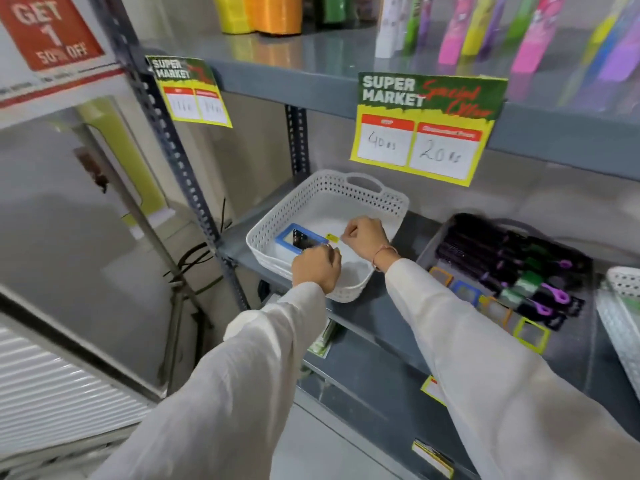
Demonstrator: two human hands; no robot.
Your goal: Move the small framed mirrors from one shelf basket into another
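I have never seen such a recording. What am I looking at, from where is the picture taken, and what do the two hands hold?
There is no machine: a person wears one camera on the head, so you look down along both white sleeves. The left hand and the right hand reach into a white basket on a grey shelf. A blue-framed mirror lies in it. Both hands have curled fingers; a small yellow piece shows by the right hand, but what each grips is unclear. To the right, a dark basket holds dark brushes, with more small framed mirrors along its front.
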